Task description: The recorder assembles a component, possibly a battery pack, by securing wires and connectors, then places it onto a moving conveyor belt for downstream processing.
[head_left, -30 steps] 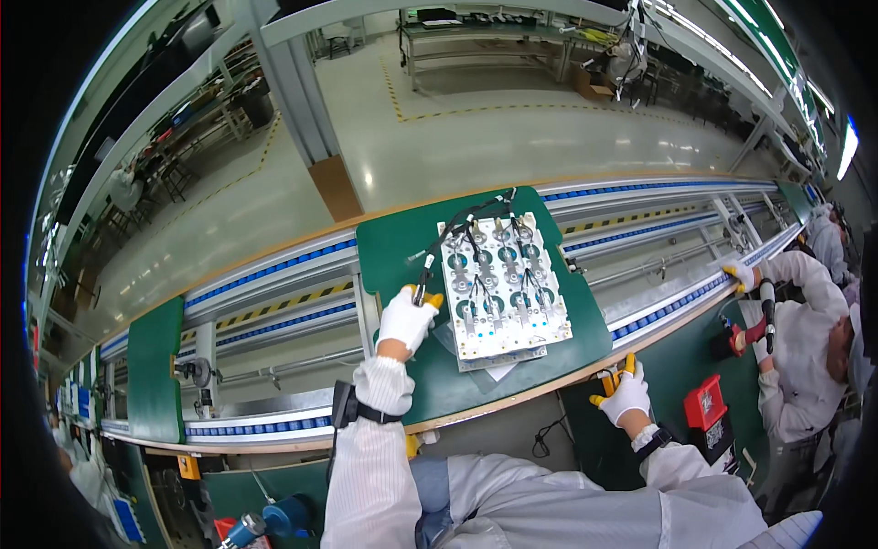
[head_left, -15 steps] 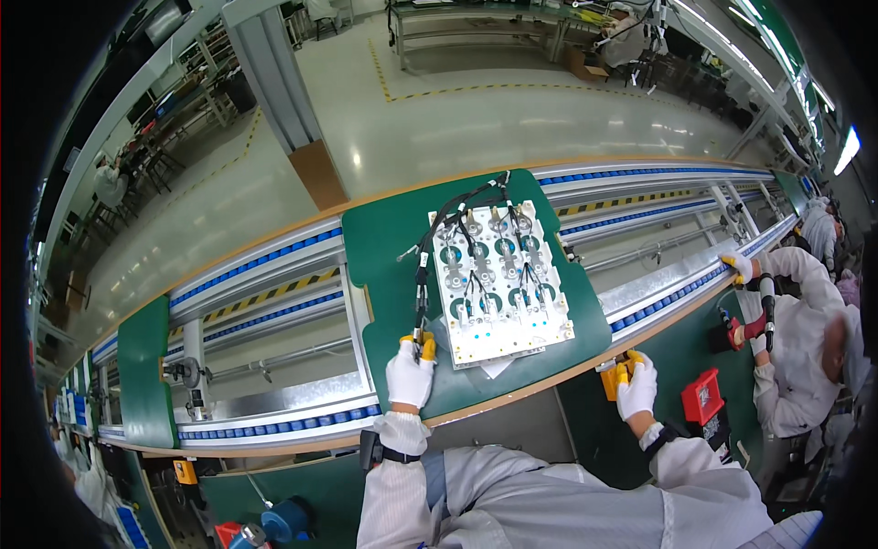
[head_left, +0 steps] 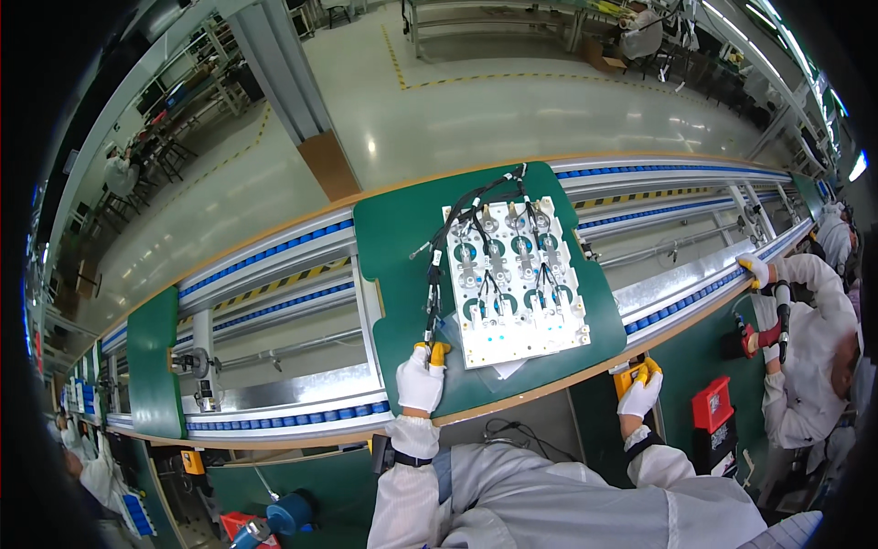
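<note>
My left hand (head_left: 422, 379), in a white glove with yellow fingertips, is closed round the lower end of a black cable bundle (head_left: 433, 297). The bundle runs up the left side of a white metal plate assembly (head_left: 512, 340) and joins thinner black leads that branch over it. That assembly lies on a green carrier board (head_left: 400, 210), with a clear plastic sheet (head_left: 498, 373) partly under its near edge. Beyond the board's near right corner, my gloved right hand (head_left: 639, 393) has its fingers curled against a small yellow box (head_left: 624, 382) at the bench edge; the fingertips partly cover it.
Conveyor rails with blue rollers (head_left: 293, 421) run to both sides. Another green board (head_left: 154, 366) sits at the left. A red bin (head_left: 711, 403) stands beyond my right hand, near a co-worker (head_left: 805, 306) at the right. A blue motor-like tool (head_left: 291, 514) lies at the lower left.
The whole view has shifted, so the bench appears further right. My right hand has come closer over the yellow box. My left hand keeps its hold on the cable bundle.
</note>
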